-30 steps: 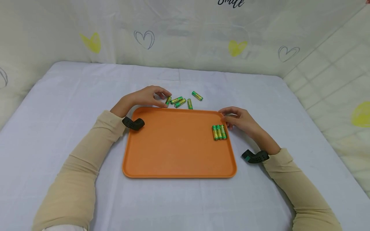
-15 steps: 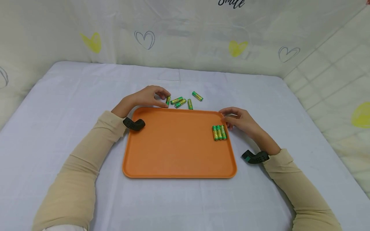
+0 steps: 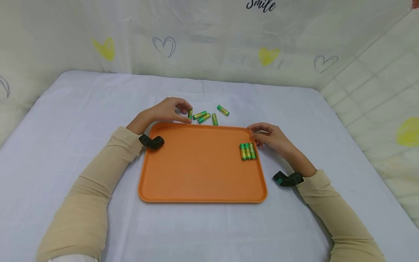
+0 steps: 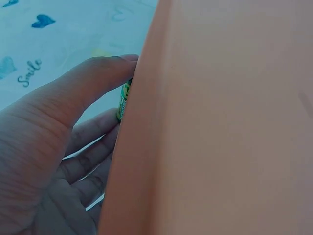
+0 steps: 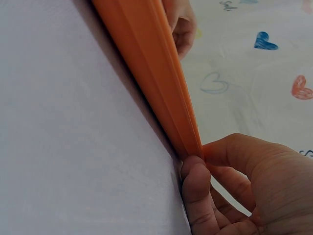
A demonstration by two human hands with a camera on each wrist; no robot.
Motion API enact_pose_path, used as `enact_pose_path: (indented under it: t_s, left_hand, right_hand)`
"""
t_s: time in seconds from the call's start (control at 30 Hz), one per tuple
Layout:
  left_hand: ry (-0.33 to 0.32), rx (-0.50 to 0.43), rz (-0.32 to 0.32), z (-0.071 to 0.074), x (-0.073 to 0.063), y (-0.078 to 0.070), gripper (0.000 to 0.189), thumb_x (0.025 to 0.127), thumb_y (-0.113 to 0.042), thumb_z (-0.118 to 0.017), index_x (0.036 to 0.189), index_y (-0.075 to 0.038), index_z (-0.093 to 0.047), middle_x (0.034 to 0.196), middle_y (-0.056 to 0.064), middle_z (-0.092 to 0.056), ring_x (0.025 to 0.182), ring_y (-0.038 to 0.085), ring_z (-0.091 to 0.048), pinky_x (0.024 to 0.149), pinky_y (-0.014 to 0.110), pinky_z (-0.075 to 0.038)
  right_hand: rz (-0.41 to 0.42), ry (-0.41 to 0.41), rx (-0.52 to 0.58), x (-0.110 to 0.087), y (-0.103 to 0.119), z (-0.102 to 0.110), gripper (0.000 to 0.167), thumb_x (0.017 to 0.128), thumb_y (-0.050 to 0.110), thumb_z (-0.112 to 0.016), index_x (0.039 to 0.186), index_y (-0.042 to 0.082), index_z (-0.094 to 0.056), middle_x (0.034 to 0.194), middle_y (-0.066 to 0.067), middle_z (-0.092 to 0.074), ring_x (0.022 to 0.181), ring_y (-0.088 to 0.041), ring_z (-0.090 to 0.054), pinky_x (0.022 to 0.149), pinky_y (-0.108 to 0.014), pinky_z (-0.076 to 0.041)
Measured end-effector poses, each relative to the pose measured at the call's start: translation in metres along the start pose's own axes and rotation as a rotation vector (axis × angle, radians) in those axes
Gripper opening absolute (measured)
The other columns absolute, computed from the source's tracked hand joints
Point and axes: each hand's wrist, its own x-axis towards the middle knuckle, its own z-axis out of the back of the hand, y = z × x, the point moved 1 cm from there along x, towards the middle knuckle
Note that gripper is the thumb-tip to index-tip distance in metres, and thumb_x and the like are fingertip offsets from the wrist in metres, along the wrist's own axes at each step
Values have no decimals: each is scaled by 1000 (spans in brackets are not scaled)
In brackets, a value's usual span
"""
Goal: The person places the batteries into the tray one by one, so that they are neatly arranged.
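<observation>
My left hand [image 3: 167, 110] is behind the far left edge of an orange tray [image 3: 196, 163]. Between its thumb and forefinger it pinches a green and gold battery [image 3: 190, 114], partly hidden by the tray rim in the left wrist view. Just right of it, several more batteries [image 3: 200, 115] lie loose on the cloth. On the tray's right side, 3 batteries [image 3: 247, 151] lie side by side. My right hand [image 3: 271, 136] holds the tray's far right corner, with thumb and fingertips meeting at the orange rim [image 5: 188, 142] in the right wrist view.
A white cloth [image 3: 196, 233] covers the table beneath the tray. Behind the table hangs a pale curtain [image 3: 209, 54] printed with hearts. Each wrist wears a dark camera mount, the left one [image 3: 151, 142] over the tray's left rim.
The battery in my left hand has turned slightly more upright. My right hand stays at the tray corner, and the other batteries keep their places.
</observation>
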Motion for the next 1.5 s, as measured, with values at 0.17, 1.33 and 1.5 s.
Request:
enact_pose_path:
  t_s: [0.17,1.33,1.5]
  left_hand:
    - [-11,-15,8,-1,0,1,51,81,-24,-80,124,-3,-62,117,12,-63,107,24,-58,95,40,-43]
    - [-75,-47,-122,-20,8,-25,50,82,-23,-81,125,-7,-61,119,6,-61,98,18,-62,80,32,-51]
    - [-58,-46,-136,-24,10,-31,52,82,-25,-80,126,-7,-60,121,5,-60,100,19,-60,82,33,-50]
  right_hand:
    - [-1,3,-3,0,-1,0,40,96,16,-62,130,-2,-54,104,4,-62,67,-9,-54,61,-21,-48]
    - [-24,-11,1,1,-1,0,39,95,18,-64,129,0,-56,111,-4,-59,68,-8,-55,61,-21,-48]
    - [-9,-8,-6,1,-1,0,38,96,17,-63,130,-1,-56,110,-3,-60,68,-9,-54,60,-21,-48]
